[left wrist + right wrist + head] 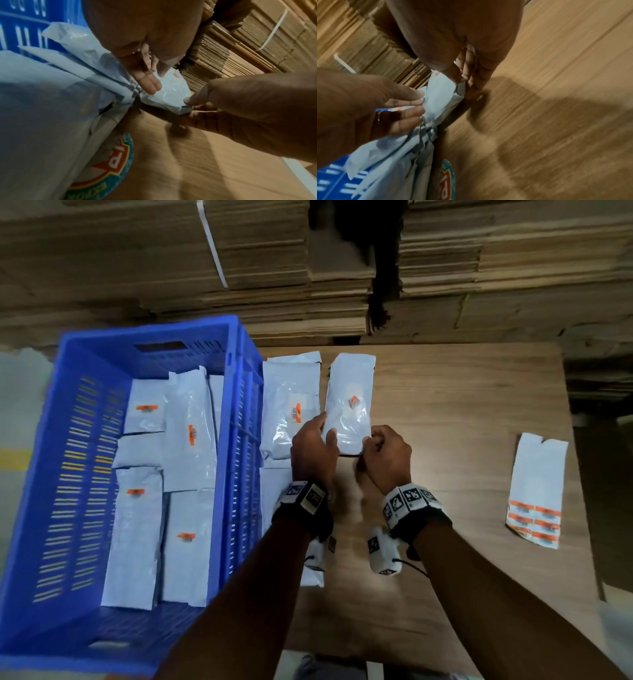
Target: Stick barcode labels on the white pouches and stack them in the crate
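Observation:
A white pouch point(349, 392) with a small crumpled orange label point(354, 401) is held just above the wooden table point(445, 405), near end toward me. My left hand point(313, 446) holds its near left edge, thumb on top and straight fingers point(147, 83) against the side. My right hand point(387, 453) pinches the near right corner, thumb above and fingers under the pouch point(171, 92). The right wrist view shows the same pouch point(443, 92) between both hands. The blue crate point(85, 440) at left holds several labelled white pouches point(188, 440).
A labelled pouch point(291, 392) lies on others beside the crate's right wall. A label sheet point(536, 474) with orange labels at its near end lies at the table's right. Stacks of flat cardboard point(239, 268) rise behind the table.

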`<state>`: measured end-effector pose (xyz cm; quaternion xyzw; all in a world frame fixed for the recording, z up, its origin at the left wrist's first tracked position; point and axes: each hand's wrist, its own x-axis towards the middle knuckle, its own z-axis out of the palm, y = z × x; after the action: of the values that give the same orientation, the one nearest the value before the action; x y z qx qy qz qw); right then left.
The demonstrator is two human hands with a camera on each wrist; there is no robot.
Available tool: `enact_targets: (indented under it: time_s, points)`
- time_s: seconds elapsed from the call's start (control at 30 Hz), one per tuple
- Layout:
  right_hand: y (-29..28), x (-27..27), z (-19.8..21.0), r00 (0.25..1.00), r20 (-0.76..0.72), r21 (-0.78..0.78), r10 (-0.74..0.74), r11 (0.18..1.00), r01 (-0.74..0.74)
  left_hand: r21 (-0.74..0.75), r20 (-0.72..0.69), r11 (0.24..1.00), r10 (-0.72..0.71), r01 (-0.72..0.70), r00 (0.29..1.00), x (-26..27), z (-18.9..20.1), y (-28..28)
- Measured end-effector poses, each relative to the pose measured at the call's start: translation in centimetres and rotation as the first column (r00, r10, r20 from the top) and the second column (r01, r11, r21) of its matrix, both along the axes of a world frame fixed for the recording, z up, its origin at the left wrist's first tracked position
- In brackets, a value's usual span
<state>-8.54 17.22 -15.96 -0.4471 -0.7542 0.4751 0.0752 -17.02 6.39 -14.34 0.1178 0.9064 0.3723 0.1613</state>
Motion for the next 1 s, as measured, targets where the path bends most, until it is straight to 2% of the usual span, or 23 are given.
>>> enact_targets:
  time_s: [0.13,0.23,0.33,0.43,0.57,0.63,0.7,0.87,0.93,1.0]
  points:
    - [0.2,2.8,2.3,0.996,-0.068,0.073,-0.053,0.996,0.058,0.118,0.021,0.992,-0.042,0.040,0.999,1.1,1.0,0.7]
    - [0.6,6.3,4.2,0.994,-0.094,0.111,-0.059,0.991,0.070,0.261,0.159,0.965,-0.076,0.033,0.984,3.3,1.6,1.2]
    - [0.8,11.4,5.5,0.996,-0.079,0.136,-0.050,0.989,0.061,0.300,0.247,0.953,-0.119,0.041,0.962,7.6,0.6,1.1]
    - [0.8,17.0,5.4,0.997,-0.062,0.143,-0.055,0.988,0.063,0.321,0.319,0.943,-0.192,0.084,0.928,13.3,-0.7,0.9]
    - [0.5,21.2,4.0,0.993,0.062,0.109,-0.104,0.989,0.096,0.376,0.356,0.926,-0.135,-0.010,0.925,19.1,-1.7,0.7]
    - [0.4,22.2,3.3,0.989,0.083,0.075,-0.122,0.990,0.115,0.375,0.378,0.926,-0.111,-0.043,0.919,20.7,-1.6,0.3]
    - [0.3,23.0,2.7,0.993,0.085,0.064,-0.079,0.995,0.074,0.357,0.407,0.932,-0.091,-0.067,0.909,21.4,-2.0,0.0]
    - [0.8,24.8,1.8,0.985,0.131,0.051,0.111,0.992,-0.118,0.297,0.369,0.955,-0.117,0.003,0.922,22.3,-1.8,-0.3]
    - [1.3,25.2,1.8,0.982,0.125,0.061,0.141,0.987,-0.149,0.285,0.343,0.958,-0.138,0.037,0.929,22.2,-1.6,-0.2]
    - [1.7,25.3,2.1,0.990,0.061,0.095,0.129,0.986,-0.134,0.251,0.255,0.964,-0.155,0.089,0.954,21.8,-2.2,-0.2]
